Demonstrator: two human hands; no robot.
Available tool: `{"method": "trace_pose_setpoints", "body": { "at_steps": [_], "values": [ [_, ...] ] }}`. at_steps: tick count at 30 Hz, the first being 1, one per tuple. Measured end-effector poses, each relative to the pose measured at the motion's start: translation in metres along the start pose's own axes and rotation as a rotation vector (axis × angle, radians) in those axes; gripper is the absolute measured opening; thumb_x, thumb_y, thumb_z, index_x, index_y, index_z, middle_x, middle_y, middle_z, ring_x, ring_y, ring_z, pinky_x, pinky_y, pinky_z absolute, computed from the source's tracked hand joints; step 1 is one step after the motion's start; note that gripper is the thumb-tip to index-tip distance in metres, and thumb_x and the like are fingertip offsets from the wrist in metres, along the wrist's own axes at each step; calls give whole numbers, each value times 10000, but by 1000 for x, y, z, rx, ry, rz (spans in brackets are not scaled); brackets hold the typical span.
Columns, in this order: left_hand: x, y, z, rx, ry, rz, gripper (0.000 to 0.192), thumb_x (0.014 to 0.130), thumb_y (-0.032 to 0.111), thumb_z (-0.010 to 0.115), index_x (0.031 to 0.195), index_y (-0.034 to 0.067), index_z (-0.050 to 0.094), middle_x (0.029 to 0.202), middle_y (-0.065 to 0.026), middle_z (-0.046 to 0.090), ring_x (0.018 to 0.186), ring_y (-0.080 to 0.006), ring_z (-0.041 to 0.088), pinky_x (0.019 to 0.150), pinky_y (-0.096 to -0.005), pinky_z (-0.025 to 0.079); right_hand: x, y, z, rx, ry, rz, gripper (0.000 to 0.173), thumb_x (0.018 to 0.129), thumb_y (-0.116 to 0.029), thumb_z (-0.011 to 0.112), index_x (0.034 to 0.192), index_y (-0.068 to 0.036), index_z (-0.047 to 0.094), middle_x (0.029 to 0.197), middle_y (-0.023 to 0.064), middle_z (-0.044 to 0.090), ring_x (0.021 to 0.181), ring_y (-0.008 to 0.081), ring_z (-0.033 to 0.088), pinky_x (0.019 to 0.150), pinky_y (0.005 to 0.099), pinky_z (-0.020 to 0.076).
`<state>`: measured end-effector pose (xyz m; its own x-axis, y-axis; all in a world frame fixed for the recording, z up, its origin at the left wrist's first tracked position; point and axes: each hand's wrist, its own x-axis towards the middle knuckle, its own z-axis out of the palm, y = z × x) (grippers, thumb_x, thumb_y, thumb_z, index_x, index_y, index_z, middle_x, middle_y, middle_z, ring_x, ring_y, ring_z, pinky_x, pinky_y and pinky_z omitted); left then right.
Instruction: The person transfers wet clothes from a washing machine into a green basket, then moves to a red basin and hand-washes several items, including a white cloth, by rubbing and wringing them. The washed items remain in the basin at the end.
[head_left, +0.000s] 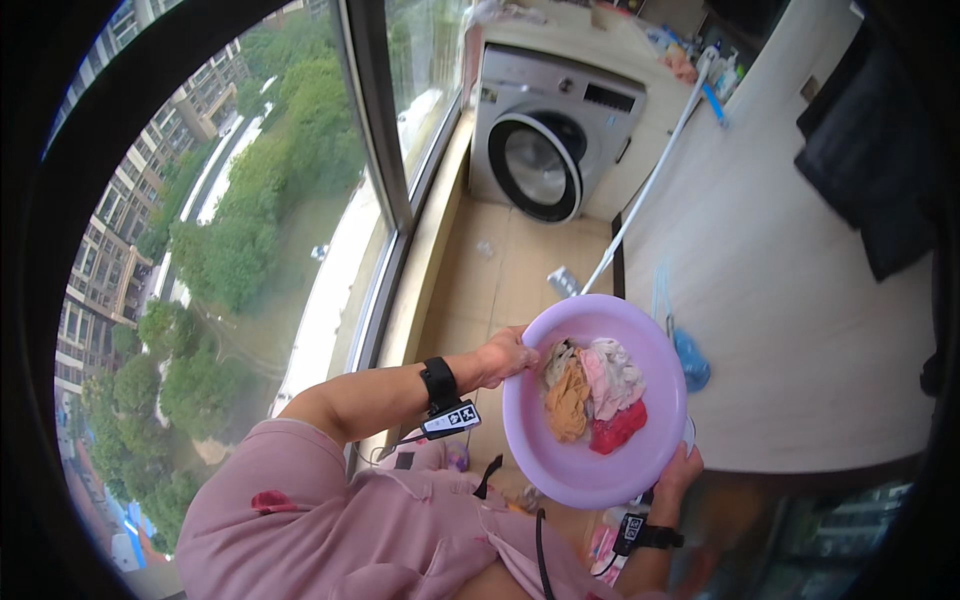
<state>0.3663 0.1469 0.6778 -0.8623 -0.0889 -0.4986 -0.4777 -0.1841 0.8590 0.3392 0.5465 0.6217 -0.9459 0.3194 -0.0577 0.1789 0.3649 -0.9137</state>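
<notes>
A round lilac plastic basin (525, 450) is held up in front of me. My left hand (512, 356) grips its upper left rim. At the lower right, my right hand (679, 469) holds the rim, its fingers partly hidden by the basin. Crumpled wet-looking cloths lie inside: an orange-tan one (568, 403), a pink one (598, 379), a whitish one (619, 365), a dark-patterned pale one (559, 360) and a red one (619, 428). Both wrists carry black straps with small devices and cables.
A front-loading washing machine (559, 135) stands ahead on the tiled floor (472, 277), its round door apparently ajar. A white pole (652, 176) leans at the right, near a hanging blue bag (690, 360). Windows (300, 187) line the left. Dark clothing (862, 157) hangs at the right.
</notes>
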Motion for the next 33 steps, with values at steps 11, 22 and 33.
{"method": "trace_pose_setpoints", "body": {
  "at_steps": [11,22,33],
  "values": [
    [74,201,-74,76,-83,133,390,784,93,557,1168,72,617,707,-22,629,360,-120,476,261,-265,284,78,-200,75,159,33,-34,240,914,-79,494,1030,102,601,910,133,657,772,187,624,703,331,510],
    [8,200,-81,-48,-69,305,285,782,-39,522,1052,26,584,737,-76,614,503,-168,575,409,-310,473,60,-211,58,306,-125,-201,218,917,-60,497,1026,98,600,945,133,654,824,176,619,751,325,509],
    [-16,101,-59,-80,94,543,79,877,64,597,875,-14,589,779,-96,616,646,-219,643,605,-336,590,102,-143,51,446,-394,-434,318,932,-94,544,1182,103,545,1087,150,640,934,223,632,832,363,512]
  ]
}}
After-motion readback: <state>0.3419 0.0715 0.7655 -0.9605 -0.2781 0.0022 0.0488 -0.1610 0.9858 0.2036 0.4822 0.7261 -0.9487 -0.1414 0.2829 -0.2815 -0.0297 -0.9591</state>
